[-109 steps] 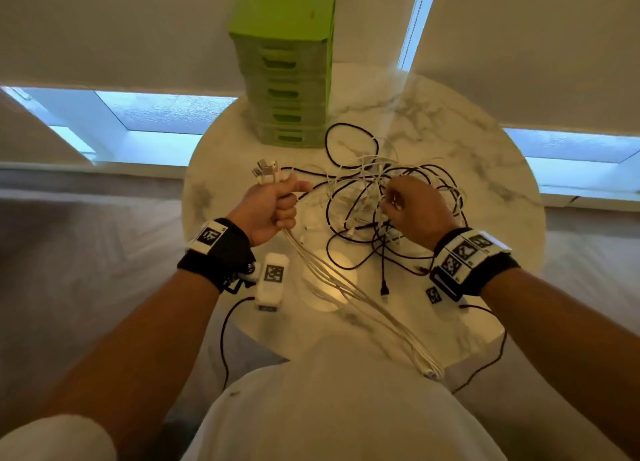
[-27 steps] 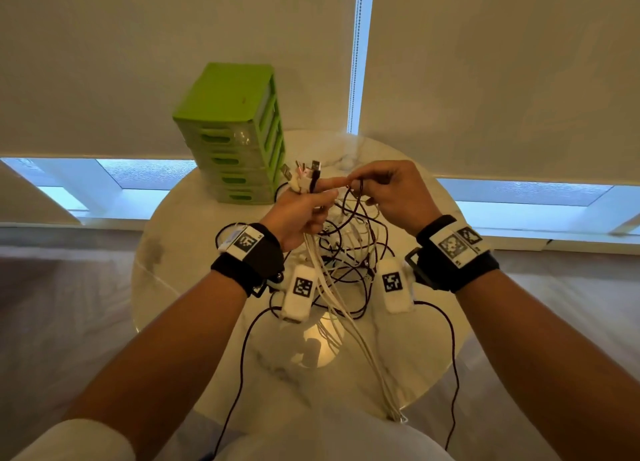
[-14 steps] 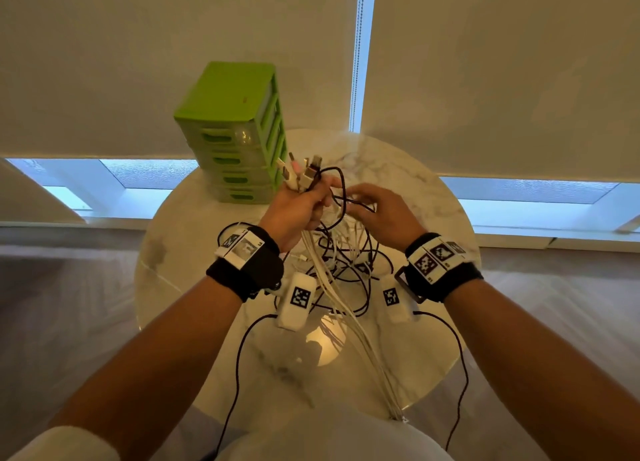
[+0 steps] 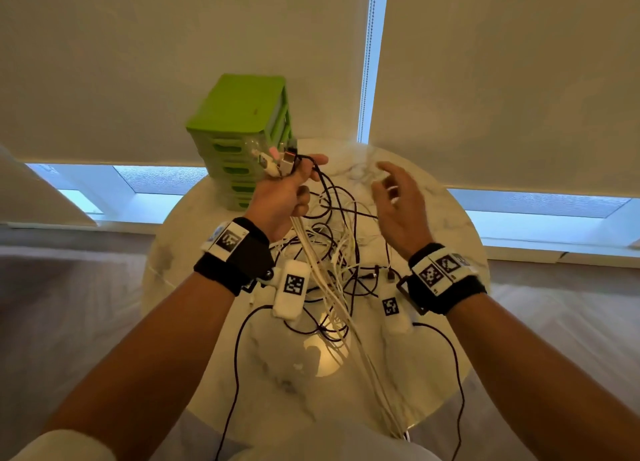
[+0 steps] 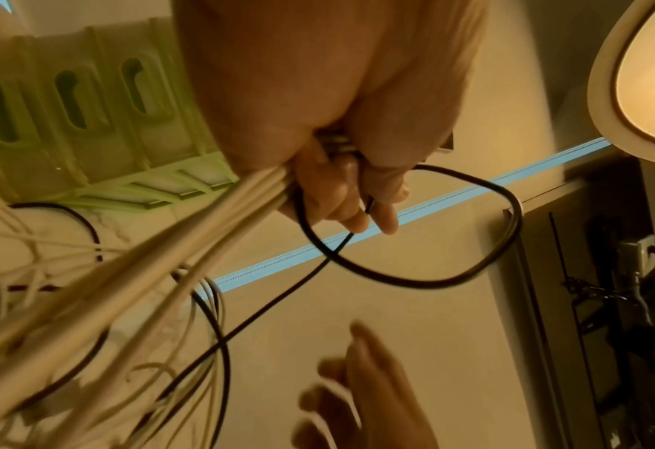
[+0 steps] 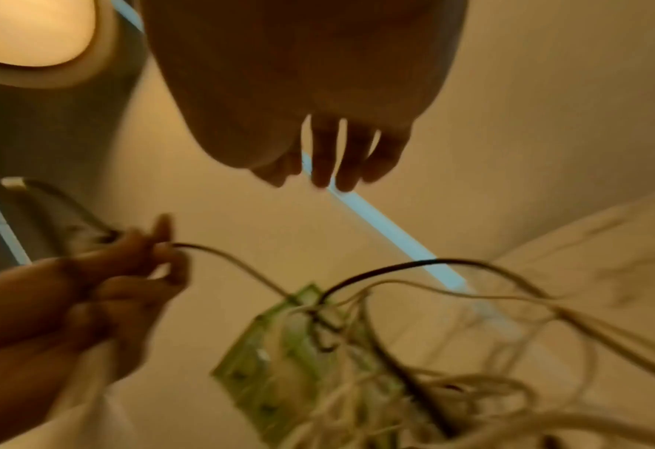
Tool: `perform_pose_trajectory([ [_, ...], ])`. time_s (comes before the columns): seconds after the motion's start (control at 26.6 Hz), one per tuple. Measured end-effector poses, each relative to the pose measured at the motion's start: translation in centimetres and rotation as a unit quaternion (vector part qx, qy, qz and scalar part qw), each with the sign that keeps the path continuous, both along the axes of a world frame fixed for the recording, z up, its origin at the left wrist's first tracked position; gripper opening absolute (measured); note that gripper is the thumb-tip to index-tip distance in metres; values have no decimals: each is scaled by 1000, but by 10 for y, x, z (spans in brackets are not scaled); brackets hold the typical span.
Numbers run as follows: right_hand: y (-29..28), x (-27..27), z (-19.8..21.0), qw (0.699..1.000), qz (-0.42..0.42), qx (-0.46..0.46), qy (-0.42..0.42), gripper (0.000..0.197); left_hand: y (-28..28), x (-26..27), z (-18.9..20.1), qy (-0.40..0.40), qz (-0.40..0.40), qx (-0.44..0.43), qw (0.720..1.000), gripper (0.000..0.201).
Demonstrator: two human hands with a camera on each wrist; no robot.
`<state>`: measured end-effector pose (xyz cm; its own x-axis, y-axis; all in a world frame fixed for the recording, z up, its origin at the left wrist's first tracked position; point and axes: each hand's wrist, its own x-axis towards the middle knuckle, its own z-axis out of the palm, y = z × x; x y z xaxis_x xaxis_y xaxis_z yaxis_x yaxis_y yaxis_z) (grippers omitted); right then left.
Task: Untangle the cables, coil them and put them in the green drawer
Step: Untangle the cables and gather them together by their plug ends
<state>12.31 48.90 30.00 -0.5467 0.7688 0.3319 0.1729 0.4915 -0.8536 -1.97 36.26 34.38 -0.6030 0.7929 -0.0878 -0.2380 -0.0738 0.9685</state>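
A tangle of white and black cables hangs over the round marble table. My left hand is raised and grips a bundle of cable ends, with several plugs sticking out above the fist. In the left wrist view the left hand is curled round white strands and a black cable loop. My right hand hovers just right of the tangle, fingers spread and holding nothing; its fingers hang loose in the right wrist view. The green drawer unit stands at the table's far left, all drawers closed.
White cable strands trail off the table's near edge toward my lap. Black wrist-camera leads hang below both wrists. Closed blinds sit behind the table. A ceiling lamp shows in the wrist views.
My right hand let go of the black cable it was pinching and drew back to the right with fingers spread. My left hand keeps its grip on the plug bundle.
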Motion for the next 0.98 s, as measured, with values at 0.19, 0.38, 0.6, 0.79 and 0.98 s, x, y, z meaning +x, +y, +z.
perform_pose_trajectory([
  [0.19,-12,-17,0,966,187,4,-180,22,4,10,16,3,-25,48,998,24],
  [0.38,-3,-21,22,975,191,-51,-105,28,1,9,2,24,-10,-4,1000,30],
  [0.6,-6,-24,76,964,232,-106,80,28,7,31,-10,188,-50,-91,977,17],
  [0.79,2,-21,64,982,180,-10,50,17,9,28,-12,66,-12,-62,996,22],
  [0.98,7,-11,12,962,200,36,-182,15,5,18,-14,-18,-15,-29,999,27],
])
